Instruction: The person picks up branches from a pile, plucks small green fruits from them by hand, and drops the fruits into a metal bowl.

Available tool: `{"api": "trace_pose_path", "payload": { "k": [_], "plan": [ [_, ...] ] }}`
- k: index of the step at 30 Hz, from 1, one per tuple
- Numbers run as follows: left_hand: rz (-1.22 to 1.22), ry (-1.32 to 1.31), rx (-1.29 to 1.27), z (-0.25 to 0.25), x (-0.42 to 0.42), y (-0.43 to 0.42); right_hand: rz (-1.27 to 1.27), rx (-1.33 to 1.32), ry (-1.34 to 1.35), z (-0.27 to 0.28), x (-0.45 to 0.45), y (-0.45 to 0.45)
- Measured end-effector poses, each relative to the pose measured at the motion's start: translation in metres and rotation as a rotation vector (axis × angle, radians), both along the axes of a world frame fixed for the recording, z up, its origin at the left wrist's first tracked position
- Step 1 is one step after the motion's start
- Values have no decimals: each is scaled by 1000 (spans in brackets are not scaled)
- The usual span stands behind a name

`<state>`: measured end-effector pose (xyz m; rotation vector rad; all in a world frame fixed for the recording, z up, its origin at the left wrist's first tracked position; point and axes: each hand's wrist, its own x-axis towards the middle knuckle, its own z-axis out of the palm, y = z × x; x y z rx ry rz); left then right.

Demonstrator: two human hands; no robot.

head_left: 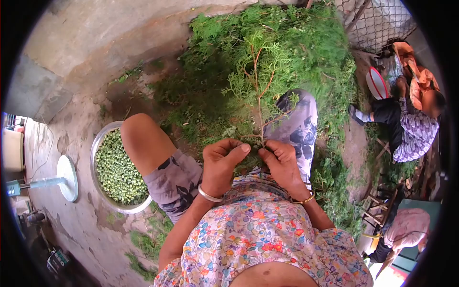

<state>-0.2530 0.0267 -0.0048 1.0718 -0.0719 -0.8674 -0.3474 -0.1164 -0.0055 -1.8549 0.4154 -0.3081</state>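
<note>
A green leafy branch [258, 91] with a reddish-brown stem rises between my knees, its lower end at my fingers. My right hand [278, 165] pinches the base of that stem between thumb and fingers. Just to the left, my left hand [223, 162] is closed, thumb pressed to the fingers, beside the lower twigs; what it holds is too small to make out. Small pale green cones [232, 132] show on the twigs above my left hand.
A metal basin [96, 179] of small green cones stands left of my knee. Cut green branches [306, 38] are heaped ahead and to the right. One person [416, 129] sits at the right near a red-rimmed basin [377, 83]; another [406, 229] is at the lower right. A fan [67, 178] stands left.
</note>
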Motion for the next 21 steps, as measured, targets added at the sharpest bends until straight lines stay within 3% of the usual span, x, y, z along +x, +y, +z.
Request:
{"api": "trace_pose_path", "payload": {
  "k": [6, 10, 12, 13, 15, 21],
  "plan": [
    [216, -323, 182, -12, -13, -15, -11, -51, -56, 4, 0, 3],
    [118, -315, 191, -13, -7, -15, 55, -79, -4, 5, -2, 1],
    [55, 105, 173, -5, -3, -15, 89, -55, 12, 6, -2, 2],
    [54, 107, 172, -8, 0, -13, 88, -55, 15, 5, -2, 1],
    [-4, 358, 0, -15, 4, -9, 115, -90, 38, 2, -2, -1],
    [2, 258, 64, -7, 3, -14, 110, -80, 59, 1, -2, -1]
  ]
}}
